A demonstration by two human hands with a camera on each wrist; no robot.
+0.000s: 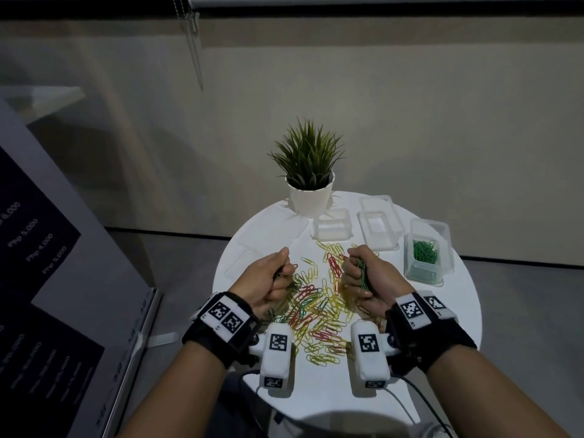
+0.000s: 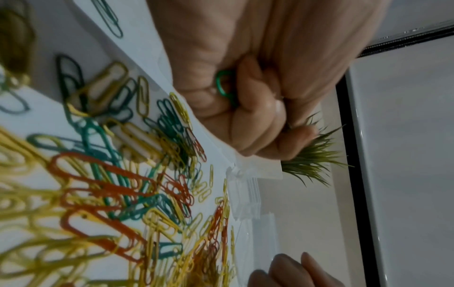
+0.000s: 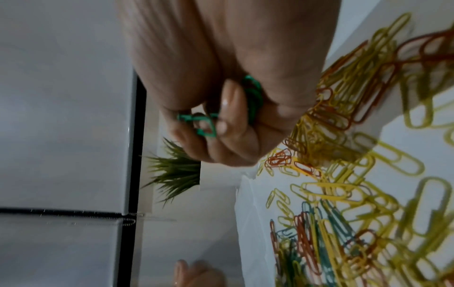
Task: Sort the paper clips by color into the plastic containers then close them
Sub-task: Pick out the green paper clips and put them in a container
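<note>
Gathering green clips out of the mixed heap looks to be the step in hand: both fists hover over the pile of paper clips (image 1: 319,306) on the round white table (image 1: 442,358), each closed round a small bunch of green ones. The left hand (image 1: 268,284) curls tight, a green loop (image 2: 224,85) peeping between thumb and fingers in its wrist view; the right hand (image 1: 366,276) does the same, with green clips (image 3: 203,124) poking out past its fingertips. The green-filled container (image 1: 426,251) stands open at the right edge of the table, near the right fist and well apart from the left. Two more clear containers (image 1: 377,224) sit at the far side, seemingly without clips, just right of the potted plant (image 1: 308,172); flat clear lids (image 1: 245,263) appear to lie at the far left, though they are faint. The next move, as I judge it, calls for carrying each handful right and over the green tub, then loosening the fingers above its mouth so nothing spills onto the table. Yellow, red and some green clips lie unsorted in the pile, so the sorting seems early, with closing a long way off.
</note>
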